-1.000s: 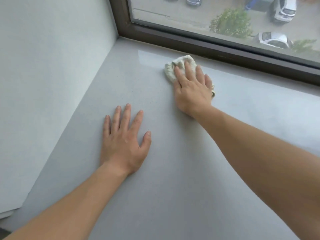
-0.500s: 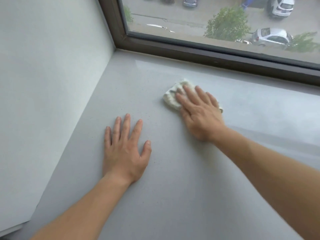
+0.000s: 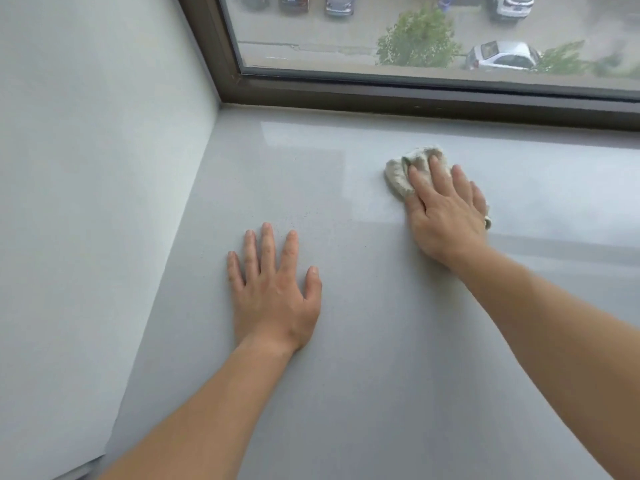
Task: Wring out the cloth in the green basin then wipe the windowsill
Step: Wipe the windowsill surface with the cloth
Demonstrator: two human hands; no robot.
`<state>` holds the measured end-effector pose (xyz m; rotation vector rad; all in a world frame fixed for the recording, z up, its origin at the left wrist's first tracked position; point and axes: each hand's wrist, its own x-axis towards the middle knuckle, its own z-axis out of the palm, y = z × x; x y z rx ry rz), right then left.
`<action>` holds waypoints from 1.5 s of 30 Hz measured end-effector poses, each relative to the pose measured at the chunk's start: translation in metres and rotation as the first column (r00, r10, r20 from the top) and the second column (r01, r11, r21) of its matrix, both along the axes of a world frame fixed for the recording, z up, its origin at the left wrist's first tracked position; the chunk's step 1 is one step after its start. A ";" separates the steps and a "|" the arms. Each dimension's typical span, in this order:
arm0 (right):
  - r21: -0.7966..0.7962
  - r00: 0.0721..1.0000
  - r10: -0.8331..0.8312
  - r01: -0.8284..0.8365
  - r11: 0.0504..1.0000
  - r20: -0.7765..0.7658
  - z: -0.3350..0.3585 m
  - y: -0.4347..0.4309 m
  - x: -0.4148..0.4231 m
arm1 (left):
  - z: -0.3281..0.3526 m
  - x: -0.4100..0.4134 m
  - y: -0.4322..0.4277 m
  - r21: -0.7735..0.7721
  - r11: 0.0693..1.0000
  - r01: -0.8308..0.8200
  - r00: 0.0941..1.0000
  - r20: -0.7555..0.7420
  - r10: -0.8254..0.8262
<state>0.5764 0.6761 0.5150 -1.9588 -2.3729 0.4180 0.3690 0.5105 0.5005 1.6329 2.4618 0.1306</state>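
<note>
A bunched off-white cloth (image 3: 398,171) lies on the pale grey windowsill (image 3: 346,375), a little in front of the window. My right hand (image 3: 446,216) presses flat on top of it, fingers pointing toward the glass, so most of the cloth is hidden; a small end pokes out by the little finger. My left hand (image 3: 273,289) rests flat on the sill nearer to me, fingers spread, holding nothing. A damp, shinier streak shows on the sill around the cloth. The green basin is out of view.
A dark brown window frame (image 3: 415,95) runs along the back of the sill. A white side wall (image 3: 86,202) closes off the left. Through the glass are parked cars and trees far below.
My right hand has slid the cloth back from the window frame toward me, then to the right. My left hand has stayed planted on the sill. The view has shifted.
</note>
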 end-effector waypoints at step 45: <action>0.043 0.966 0.255 -0.257 0.965 0.052 -0.004 -0.342 0.081 | 0.015 0.092 -0.126 0.268 0.923 0.277 0.856 0.368 -0.364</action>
